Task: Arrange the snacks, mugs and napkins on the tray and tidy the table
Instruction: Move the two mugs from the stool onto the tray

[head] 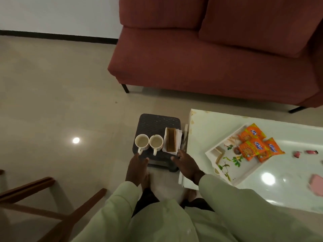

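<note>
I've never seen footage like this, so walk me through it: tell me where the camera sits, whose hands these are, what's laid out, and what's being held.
There is one picture, from a camera worn on a person's head, looking down. The left hand and right hand reach toward a small dark stool; both look open and hold nothing. On the stool stand two mugs and a napkin holder with napkins. To the right, on a white table, a tray carries three orange snack packets. Pink scraps lie on the table too.

Two mugs and a napkin holder sit on a stool, left of the table's tray.
</note>
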The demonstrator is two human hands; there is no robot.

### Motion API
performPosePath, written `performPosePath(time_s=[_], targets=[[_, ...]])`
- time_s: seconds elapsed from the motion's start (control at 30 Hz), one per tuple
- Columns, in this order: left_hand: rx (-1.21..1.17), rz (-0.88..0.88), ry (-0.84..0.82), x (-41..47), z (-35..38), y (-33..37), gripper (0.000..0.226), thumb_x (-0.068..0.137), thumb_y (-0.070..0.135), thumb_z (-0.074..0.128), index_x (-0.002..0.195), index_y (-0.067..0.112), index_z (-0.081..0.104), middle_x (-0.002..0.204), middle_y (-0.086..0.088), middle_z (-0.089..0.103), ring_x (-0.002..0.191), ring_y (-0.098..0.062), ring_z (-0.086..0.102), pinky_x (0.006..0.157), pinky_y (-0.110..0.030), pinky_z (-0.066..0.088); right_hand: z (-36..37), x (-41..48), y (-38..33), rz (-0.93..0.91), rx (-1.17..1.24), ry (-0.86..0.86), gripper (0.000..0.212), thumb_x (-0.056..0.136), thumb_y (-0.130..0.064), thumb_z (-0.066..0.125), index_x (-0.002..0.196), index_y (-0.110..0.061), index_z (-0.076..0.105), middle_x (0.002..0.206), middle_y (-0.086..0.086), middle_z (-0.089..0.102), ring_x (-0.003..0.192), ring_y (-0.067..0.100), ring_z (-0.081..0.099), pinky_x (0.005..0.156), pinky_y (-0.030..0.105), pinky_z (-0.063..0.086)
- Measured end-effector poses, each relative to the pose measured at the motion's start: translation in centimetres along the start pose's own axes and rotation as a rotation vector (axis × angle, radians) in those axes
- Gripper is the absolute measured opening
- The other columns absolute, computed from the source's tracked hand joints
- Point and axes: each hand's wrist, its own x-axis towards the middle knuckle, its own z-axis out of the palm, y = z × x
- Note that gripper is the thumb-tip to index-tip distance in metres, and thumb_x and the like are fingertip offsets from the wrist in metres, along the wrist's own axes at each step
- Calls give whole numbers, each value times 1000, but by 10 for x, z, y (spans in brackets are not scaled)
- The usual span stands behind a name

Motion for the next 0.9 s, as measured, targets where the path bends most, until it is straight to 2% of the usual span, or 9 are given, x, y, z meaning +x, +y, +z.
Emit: performPosePath(time_s=[0.1,0.17,0.23,0.3,0.43,0.5,0.6,0.73,0.9], targets=[[-115,-53,-128,30,-21,-7,42,96,24,52,134,8,44,124,-22,60,104,-37,61,79,-36,48,24,20,-20,123,288,83,26,98,-39,53,112,-19,64,114,5,64,109,30,61,92,39,50],[-236,-203,-183,52,-32,-8,49,96,23,55,139,9,37,119,-23,62,94,-36,63,74,-43,51,36,29,-35,231,504,121,17,99,-33,53,92,-21,63,112,15,65,92,24,62,72,33,52],[-311,-310,-242,74,-37,-12,53,97,22,55,142,11,31,113,-23,62,84,-34,62,59,-34,50,50,41,-47,347,664,135,17,100,-36,51,102,-21,59,115,13,63,87,17,60,61,26,44],[-333,-325,-285,94,-40,-18,52,97,22,54,142,11,31,106,-24,64,75,-31,61,47,-25,49,65,55,-51,443,742,118,28,100,-45,47,117,-23,53,115,8,63,86,16,62,65,29,44],[-344,-373,-359,132,-35,-38,52,99,25,52,144,16,29,102,-20,69,71,-30,64,52,-26,50,95,88,-51,538,800,80,37,99,-52,39,126,-29,48,111,4,66,88,17,65,82,37,44],[-342,-389,-385,148,-29,-49,49,99,25,51,143,16,32,104,-22,70,69,-29,65,44,-22,50,106,103,-49,562,791,64,32,100,-50,39,124,-30,48,110,6,66,87,18,64,80,34,43],[-306,-382,-432,168,-14,-73,35,99,25,51,132,16,45,99,-21,71,60,-26,64,48,-25,50,123,129,-41,598,717,32,21,101,-41,43,114,-25,49,115,16,66,86,22,62,70,29,43],[-274,-286,-475,187,5,-99,15,98,28,52,109,19,57,69,-5,73,48,-19,62,49,-27,50,145,156,-22,603,681,28,13,99,-30,49,101,-19,56,90,10,64,63,16,55,54,21,39],[-293,-196,-530,208,18,-113,26,99,38,49,96,13,59,71,-6,74,46,-18,61,50,-29,52,158,171,-1,596,736,74,21,98,-33,53,84,-18,56,68,2,66,50,9,59,48,16,44]])
